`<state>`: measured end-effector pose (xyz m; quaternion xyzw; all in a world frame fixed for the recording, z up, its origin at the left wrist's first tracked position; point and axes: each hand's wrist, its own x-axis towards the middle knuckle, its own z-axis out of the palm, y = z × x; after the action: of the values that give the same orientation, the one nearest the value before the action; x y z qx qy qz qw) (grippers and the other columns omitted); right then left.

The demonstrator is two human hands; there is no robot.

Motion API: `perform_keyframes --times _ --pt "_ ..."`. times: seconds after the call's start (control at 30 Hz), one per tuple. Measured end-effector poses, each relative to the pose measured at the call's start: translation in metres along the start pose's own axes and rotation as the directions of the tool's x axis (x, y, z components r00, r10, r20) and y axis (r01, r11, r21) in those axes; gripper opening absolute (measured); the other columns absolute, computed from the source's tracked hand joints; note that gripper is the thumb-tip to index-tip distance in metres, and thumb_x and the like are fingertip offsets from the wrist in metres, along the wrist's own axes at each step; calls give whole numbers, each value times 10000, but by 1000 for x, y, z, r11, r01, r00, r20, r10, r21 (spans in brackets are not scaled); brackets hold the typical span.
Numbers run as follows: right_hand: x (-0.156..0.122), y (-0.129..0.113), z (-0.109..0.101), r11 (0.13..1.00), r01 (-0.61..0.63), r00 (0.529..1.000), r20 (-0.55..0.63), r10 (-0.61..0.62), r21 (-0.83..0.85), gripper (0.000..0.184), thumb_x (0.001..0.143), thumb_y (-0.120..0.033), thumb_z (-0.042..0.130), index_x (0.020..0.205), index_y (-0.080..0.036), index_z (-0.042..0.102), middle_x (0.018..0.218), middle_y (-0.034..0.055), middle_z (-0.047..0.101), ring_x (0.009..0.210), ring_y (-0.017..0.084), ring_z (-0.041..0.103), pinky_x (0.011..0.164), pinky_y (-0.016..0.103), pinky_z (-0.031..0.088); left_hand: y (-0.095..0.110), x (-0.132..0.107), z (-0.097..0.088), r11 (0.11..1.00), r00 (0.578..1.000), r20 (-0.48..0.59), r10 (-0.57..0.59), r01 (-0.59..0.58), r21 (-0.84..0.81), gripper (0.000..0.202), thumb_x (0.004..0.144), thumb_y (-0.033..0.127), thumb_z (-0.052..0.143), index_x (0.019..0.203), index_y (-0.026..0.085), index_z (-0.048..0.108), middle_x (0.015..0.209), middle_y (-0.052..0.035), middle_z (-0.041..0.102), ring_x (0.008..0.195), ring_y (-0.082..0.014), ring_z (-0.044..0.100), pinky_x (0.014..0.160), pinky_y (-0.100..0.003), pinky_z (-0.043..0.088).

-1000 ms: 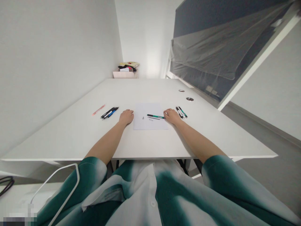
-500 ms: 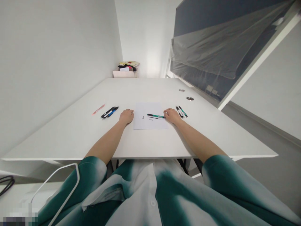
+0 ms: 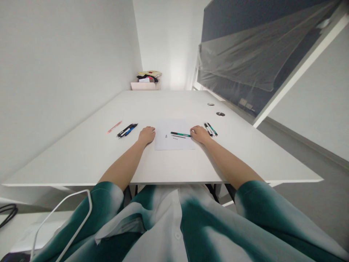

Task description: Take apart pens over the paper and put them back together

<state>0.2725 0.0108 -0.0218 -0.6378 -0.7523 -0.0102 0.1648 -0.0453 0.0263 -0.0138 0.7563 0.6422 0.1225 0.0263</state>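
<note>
Both hands rest palm-down on a white table, holding nothing, with the fingers loosely curled. My left hand [image 3: 146,135] lies just left of a white paper sheet [image 3: 174,142], near a black and blue pen pair [image 3: 127,130]. My right hand [image 3: 200,134] sits at the sheet's right edge, its fingertips next to or touching the tip of a green and black pen [image 3: 180,134]. A thin dark stick [image 3: 178,137] and a tiny dark part [image 3: 166,136] lie on the sheet. Two more pens [image 3: 210,129] lie to the right of my right hand.
A pink pen [image 3: 114,127] lies far left on the white table [image 3: 81,160]. Two round grommets [image 3: 215,109] are set in its right side. A box of clutter [image 3: 144,86] stands beyond the far end, a plastic-wrapped dark panel [image 3: 245,62] looms right, and a white cable [image 3: 62,214] runs lower left.
</note>
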Motion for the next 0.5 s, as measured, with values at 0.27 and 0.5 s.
perform_keyframes --times 0.27,0.5 --pt "0 0 -1 999 -47 998 -35 48 21 371 913 -314 478 1182 -166 686 1237 135 648 1116 272 599 978 355 438 4 2 5 993 997 -66 -50 43 -112 535 964 385 370 1451 168 415 1444 -139 518 1321 -267 481 1099 -398 369" --pt "-2 -15 -3 995 65 990 -128 -55 78 348 894 -272 490 1152 -159 695 1196 128 642 1085 271 571 972 379 419 39 -12 2 955 962 -147 230 -252 -155 483 941 340 464 1392 172 504 1447 -117 516 1366 -239 424 1163 -404 306"
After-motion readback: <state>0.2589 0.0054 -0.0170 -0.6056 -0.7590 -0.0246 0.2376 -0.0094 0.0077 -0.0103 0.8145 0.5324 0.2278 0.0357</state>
